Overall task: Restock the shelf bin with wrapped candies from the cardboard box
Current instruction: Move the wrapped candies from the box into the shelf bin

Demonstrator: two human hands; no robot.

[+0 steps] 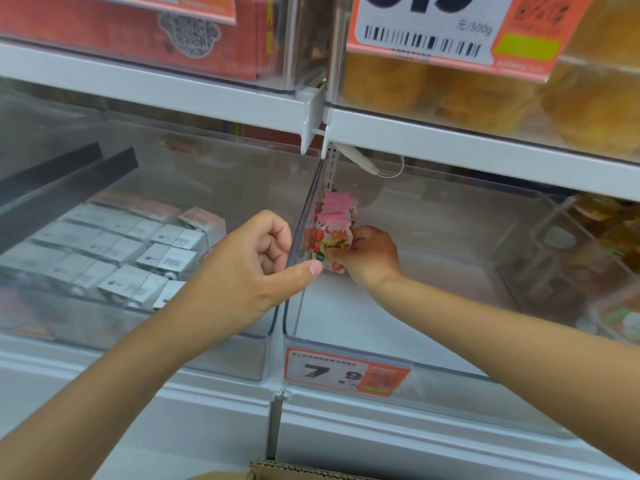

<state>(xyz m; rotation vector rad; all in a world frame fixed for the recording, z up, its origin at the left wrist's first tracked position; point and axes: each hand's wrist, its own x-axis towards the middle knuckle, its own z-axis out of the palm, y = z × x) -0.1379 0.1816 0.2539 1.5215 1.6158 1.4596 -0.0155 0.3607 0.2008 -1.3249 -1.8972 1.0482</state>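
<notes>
A clear plastic shelf bin (pixel 433 362) with a "7.9" price tag holds a small stack of pink and red wrapped candy packs (pixel 332 226) against its left wall. My right hand (pixel 369 258) reaches into the bin and grips the lower packs of the stack. My left hand (pixel 252 268) hovers at the bin's left wall with fingers curled and the thumb stretched toward the bottom of the stack. Whether the thumb touches a pack is unclear. A corner of the cardboard box (pixel 294 471) shows at the bottom edge.
The neighbouring bin (pixel 242 351) on the left holds several small silver-white boxes (pixel 145 258). A bin with yellow-orange packs (pixel 588 237) stands at the right. White shelf rails (pixel 485 140) and a dangling white cable (pixel 374 168) hang above. Upper bins carry orange price labels (pixel 450 32).
</notes>
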